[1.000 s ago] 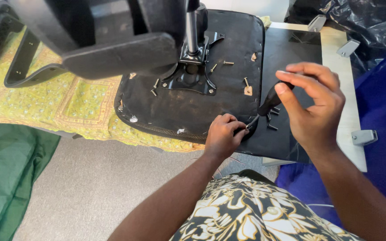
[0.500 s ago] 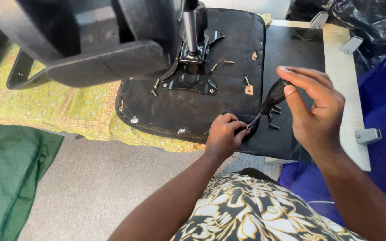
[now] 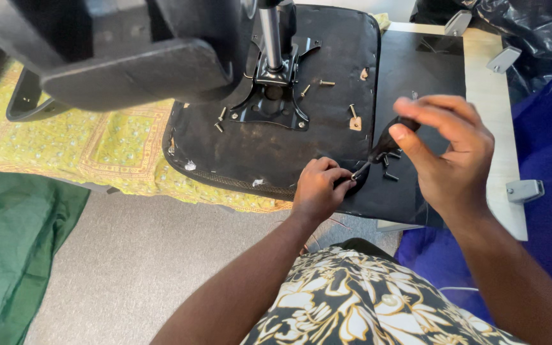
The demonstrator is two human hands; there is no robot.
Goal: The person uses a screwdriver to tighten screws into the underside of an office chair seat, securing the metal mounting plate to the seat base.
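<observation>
The right hand (image 3: 448,153) is closed around the black handle of a screwdriver (image 3: 384,145), gripping it between thumb and fingertips with the shaft angled down toward 8 o'clock. The tool tip meets the left hand (image 3: 319,189) at the near edge of the upturned black seat base (image 3: 288,144). The left hand is curled shut, its fingertips pinched together at the tool tip on the seat's rim; whatever small part it holds is hidden by the fingers. The seat base lies upside down on a yellow patterned cloth (image 3: 97,147), which extends toward 9 o'clock from the seat. A black metal mounting plate (image 3: 274,102) sits on the seat at 11 o'clock from the left hand, with a chrome column (image 3: 271,38) rising from it. Several loose screws (image 3: 327,83) lie on the seat around the plate, at 12 o'clock from the left hand. A few short black screws (image 3: 391,167) lie just beside the screwdriver shaft on a flat black panel (image 3: 423,76), which rests on a pale tabletop (image 3: 486,83) at 12 o'clock from the right hand. Grey metal brackets (image 3: 523,190) sit along the tabletop edge at 3 o'clock from the right hand. A black chair part (image 3: 142,70) hangs blurred in the foreground at 10 o'clock.
</observation>
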